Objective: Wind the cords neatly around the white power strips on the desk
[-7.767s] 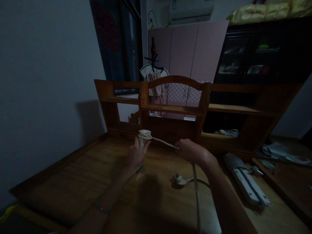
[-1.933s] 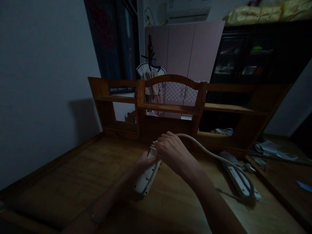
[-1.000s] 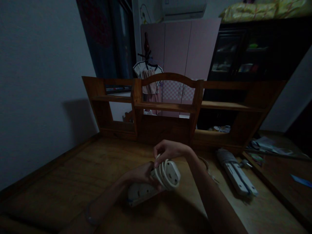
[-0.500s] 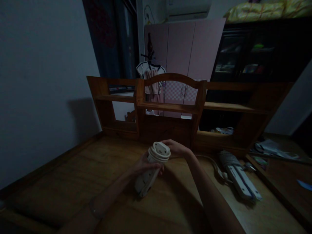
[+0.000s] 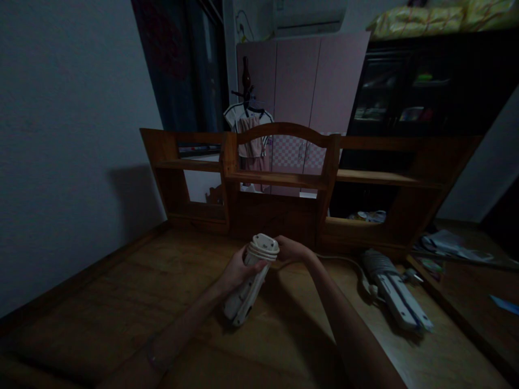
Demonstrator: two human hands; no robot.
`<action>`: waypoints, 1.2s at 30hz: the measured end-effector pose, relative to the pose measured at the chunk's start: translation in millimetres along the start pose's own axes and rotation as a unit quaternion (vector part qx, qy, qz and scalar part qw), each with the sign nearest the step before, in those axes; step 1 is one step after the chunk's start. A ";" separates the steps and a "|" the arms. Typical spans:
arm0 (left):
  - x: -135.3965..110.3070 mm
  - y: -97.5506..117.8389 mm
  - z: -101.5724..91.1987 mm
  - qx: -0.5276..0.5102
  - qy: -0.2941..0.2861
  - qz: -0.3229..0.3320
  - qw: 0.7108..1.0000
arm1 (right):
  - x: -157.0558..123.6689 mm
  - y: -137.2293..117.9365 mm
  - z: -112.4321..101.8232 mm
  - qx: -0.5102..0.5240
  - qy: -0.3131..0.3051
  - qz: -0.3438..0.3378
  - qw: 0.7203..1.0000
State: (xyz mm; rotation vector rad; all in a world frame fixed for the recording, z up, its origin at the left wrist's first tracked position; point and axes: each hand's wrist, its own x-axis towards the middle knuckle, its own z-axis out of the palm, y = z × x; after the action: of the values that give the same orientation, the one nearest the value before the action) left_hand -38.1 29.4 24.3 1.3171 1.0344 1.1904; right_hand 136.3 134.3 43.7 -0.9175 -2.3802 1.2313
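Observation:
A white power strip (image 5: 248, 296) stands tilted over the wooden desktop, its lower end near the surface. Several turns of its white cord (image 5: 263, 252) circle the upper end. My left hand (image 5: 238, 272) is closed around the strip just below these turns, thumb across the front. Beside the upper end, my right hand (image 5: 291, 250) is bent with its fingers curled on the cord; the fingertips are partly hidden behind the strip. The loose cord runs right along the desk to a white plug (image 5: 373, 292).
At the right lies a second power strip (image 5: 399, 302) wound with grey cord, a plug (image 5: 412, 276) next to it. A wooden shelf unit (image 5: 279, 178) rises along the desk's back edge. A wall (image 5: 73, 162) bounds the left. Papers (image 5: 450, 246) lie on a surface farther right.
My left thumb has moved higher, closer to the cord turns. My right hand has shifted slightly down beside the strip's upper end. The view has moved slightly.

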 end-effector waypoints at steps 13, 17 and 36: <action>17.7 -14.8 -30.4 -0.014 0.222 0.033 0.974 | -8.9 -37.9 5.3 -0.130 0.090 -0.025 0.987; 16.6 -10.0 -29.7 0.014 0.231 0.063 0.971 | -18.1 -70.4 13.5 -0.268 0.135 -0.030 0.953; 22.3 -10.7 -16.3 0.024 0.176 0.058 0.982 | -21.6 -87.5 19.7 -0.376 0.206 0.059 0.901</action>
State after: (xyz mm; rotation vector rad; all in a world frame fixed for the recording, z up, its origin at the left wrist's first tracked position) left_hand -50.8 54.6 15.4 1.2441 1.2570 1.5340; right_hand 107.1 70.5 103.6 -1.3793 -2.4490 0.0513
